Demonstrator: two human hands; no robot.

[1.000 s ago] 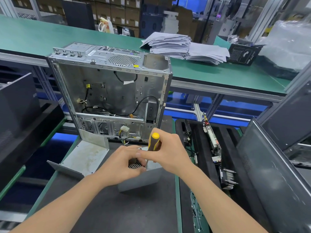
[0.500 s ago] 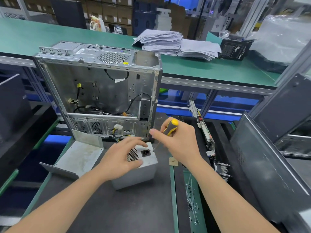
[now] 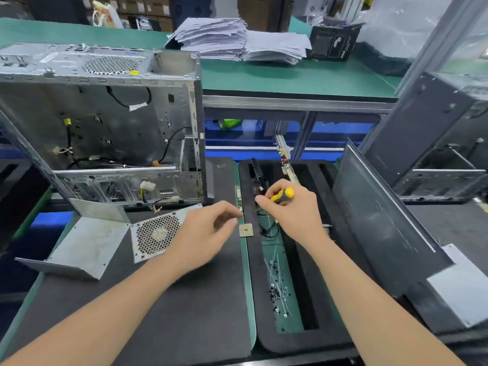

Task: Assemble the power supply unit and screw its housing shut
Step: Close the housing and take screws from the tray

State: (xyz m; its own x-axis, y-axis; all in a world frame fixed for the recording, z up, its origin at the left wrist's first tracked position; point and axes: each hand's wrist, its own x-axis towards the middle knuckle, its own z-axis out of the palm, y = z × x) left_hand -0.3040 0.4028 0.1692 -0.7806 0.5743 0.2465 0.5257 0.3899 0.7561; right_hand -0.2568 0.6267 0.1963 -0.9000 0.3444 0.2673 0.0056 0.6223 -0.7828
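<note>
The grey power supply unit (image 3: pixel 155 236) lies on the dark mat in front of the open computer case (image 3: pixel 105 128), its hexagonal fan grille facing up. My left hand (image 3: pixel 208 231) hovers just right of it with loosely curled fingers, holding nothing and a little blurred. My right hand (image 3: pixel 290 210) grips a yellow and black screwdriver (image 3: pixel 282 195) over the far end of the black foam tray (image 3: pixel 303 299). Several small dark screws (image 3: pixel 276 291) lie loose in the tray's green channel. The screwdriver's tip is hidden under my fingers.
A bent grey metal cover (image 3: pixel 84 244) lies left of the power supply. A small square part (image 3: pixel 246 230) sits on the mat's right edge. Dark side panels (image 3: pixel 383 220) lean at the right. Stacked papers (image 3: pixel 237 38) rest on the green bench behind.
The power supply now shows its fan grille on top instead of the socket face. My left hand has come off it and moved right. My right hand carried the screwdriver over the tray.
</note>
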